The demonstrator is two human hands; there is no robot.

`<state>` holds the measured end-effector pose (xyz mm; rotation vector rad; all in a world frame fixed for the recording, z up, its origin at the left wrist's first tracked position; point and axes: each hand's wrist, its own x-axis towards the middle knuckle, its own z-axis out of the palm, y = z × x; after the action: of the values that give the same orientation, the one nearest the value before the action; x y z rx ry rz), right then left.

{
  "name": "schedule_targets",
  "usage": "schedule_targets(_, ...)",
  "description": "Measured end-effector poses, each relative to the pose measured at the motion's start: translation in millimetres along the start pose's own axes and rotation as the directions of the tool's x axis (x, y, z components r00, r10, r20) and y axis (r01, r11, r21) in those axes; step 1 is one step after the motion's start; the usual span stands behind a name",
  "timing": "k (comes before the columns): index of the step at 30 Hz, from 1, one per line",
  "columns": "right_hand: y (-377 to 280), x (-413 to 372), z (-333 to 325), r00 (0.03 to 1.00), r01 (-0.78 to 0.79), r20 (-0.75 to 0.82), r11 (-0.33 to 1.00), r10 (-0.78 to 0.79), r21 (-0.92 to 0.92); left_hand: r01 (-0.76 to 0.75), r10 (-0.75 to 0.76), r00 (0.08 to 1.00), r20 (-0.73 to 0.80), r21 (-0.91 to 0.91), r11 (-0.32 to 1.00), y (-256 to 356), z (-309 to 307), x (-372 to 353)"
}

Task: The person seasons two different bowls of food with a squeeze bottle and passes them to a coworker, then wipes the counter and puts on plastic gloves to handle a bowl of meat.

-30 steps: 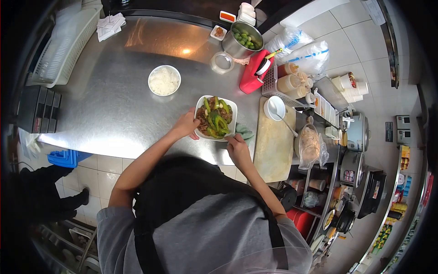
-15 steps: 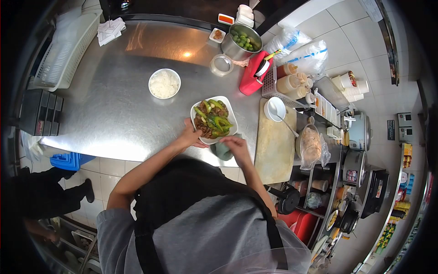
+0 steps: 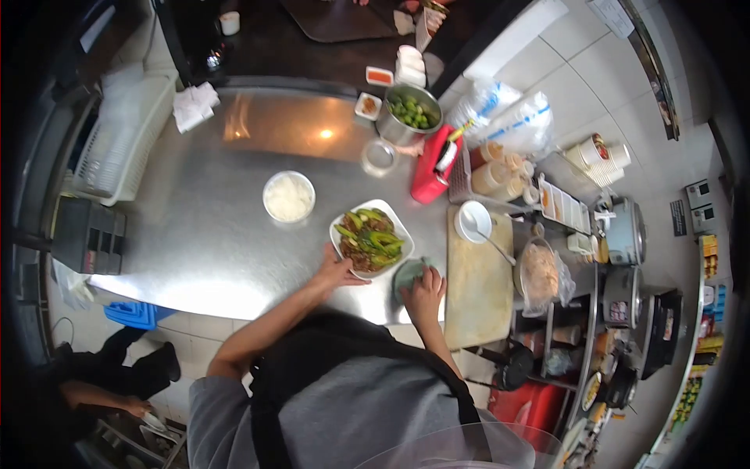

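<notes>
A white square dish (image 3: 407, 242) holds stir-fried meat with green peppers (image 3: 375, 241). My left hand (image 3: 336, 270) grips its lower left edge, with fingers reaching under it. Just right of the dish, my right hand (image 3: 426, 294) has its fingers closed on a dark green cloth (image 3: 406, 277) at the counter's near edge. Part of the cloth is hidden by the hand. A white bowl of rice (image 3: 289, 197) stands on the steel counter, up and left of the dish.
Right of my hand lies a cutting board (image 3: 478, 301), with a white bowl (image 3: 473, 221) and spoon on it. Beyond are a red holder (image 3: 431, 173), a pot of green fruit (image 3: 409, 113) and sauce bottles (image 3: 492, 178). Another person's hand (image 3: 139, 406) shows at lower left.
My right hand has moved from the dish's lower right edge onto the cloth, which now lies farther right. The left hand still holds the dish. The view has tilted up, showing more beyond the counter.
</notes>
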<state>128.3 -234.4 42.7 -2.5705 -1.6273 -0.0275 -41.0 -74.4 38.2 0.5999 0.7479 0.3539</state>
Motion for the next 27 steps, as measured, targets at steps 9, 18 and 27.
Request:
schedule_targets(9,-16,16,12,0.988,-0.056,-0.125,0.97,0.088,0.236,-0.216,0.216,0.976,0.01,0.043,0.975,150,-17,41)
schedule_targets(18,-18,13,14,0.972,-0.163,-0.135,0.969,0.19,0.184,-0.555,0.551,0.821,-0.15,0.014,0.832,291,-90,227)
schedule_targets(27,-20,15,13,0.976,-0.174,-0.097,0.964,0.196,0.203,-0.482,0.486,0.874,0.001,-0.122,0.868,342,-136,315)
